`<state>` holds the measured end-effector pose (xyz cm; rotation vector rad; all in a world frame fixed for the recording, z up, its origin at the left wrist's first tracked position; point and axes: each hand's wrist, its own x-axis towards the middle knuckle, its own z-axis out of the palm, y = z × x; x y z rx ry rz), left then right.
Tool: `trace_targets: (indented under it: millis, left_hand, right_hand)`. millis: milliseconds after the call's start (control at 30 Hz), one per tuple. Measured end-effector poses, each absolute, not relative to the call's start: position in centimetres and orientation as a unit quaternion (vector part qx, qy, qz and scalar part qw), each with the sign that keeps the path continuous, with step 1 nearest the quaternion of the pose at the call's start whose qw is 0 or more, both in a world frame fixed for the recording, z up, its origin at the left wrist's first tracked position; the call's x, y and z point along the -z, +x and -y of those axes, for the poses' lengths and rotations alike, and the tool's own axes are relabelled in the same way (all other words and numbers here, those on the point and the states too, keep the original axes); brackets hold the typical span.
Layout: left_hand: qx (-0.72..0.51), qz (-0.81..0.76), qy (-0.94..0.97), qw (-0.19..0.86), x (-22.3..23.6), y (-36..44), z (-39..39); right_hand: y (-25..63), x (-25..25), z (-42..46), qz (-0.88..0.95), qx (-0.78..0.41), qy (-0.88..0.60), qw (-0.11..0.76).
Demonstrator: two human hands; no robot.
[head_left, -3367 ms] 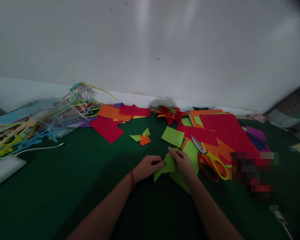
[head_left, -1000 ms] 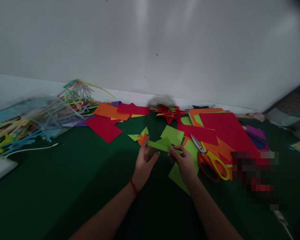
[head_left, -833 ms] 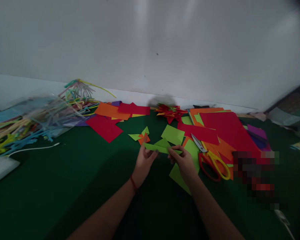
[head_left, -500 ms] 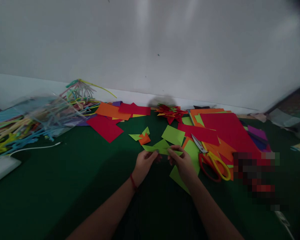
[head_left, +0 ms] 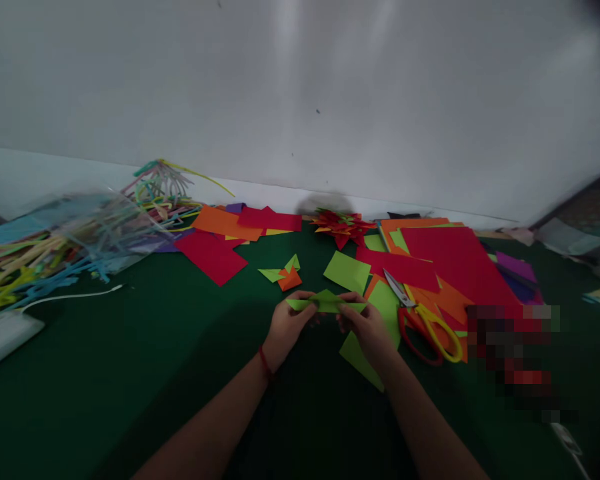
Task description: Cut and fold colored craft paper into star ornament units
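Observation:
A folded green paper (head_left: 327, 303) is stretched between my two hands above the table. My left hand (head_left: 291, 325) pinches its left part, thumb on top. On the right part, my right hand (head_left: 364, 321) has its thumb pressed in the same way. The fingers beneath the paper are partly hidden. Just beyond my left hand lies a small folded orange and green paper piece (head_left: 289, 277). A flat green paper square (head_left: 347, 271) rests beyond my right hand. More green paper (head_left: 361, 360) lies partly under my right forearm.
Scissors (head_left: 425, 327) with red and yellow handles lie right of my right hand, on red and orange sheets (head_left: 450, 260). A spiky folded-paper flower (head_left: 342, 227) stands by the wall. Pipe cleaners (head_left: 80, 233) and a white power bank (head_left: 10, 340) are at left.
The green paper has turned slightly and its raised middle now shows between my thumbs. My hands have shifted very little. Nothing else on the table has moved.

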<state>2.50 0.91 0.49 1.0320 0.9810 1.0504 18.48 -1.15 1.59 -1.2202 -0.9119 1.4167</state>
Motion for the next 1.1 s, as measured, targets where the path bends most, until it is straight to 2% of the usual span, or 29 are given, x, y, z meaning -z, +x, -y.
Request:
trace_targets:
  millis: [500, 900, 1033, 1100]
  left_hand:
    - [-0.493, -0.332, 0.376, 0.710, -0.12, 1.98, -1.11]
    - [-0.505, -0.317, 0.349, 0.723, -0.44, 1.99, -1.14]
    - [-0.507, -0.337, 0.371, 0.701, -0.15, 2.02, -1.51]
    - [-0.540, -0.376, 0.411, 0.631, -0.14, 2.03, -1.68]
  right_hand:
    - [19.05, -1.12, 1.11, 0.343, -0.616, -0.459, 0.540]
    - [18.86, -1.31, 1.09, 0.357, -0.607, -0.452, 0.549]
    - [19.14, -1.14, 0.97, 0.357, -0.581, -0.492, 0.541]
    - [19.45, -0.91, 0.77, 0.360, -0.552, -0.525, 0.539]
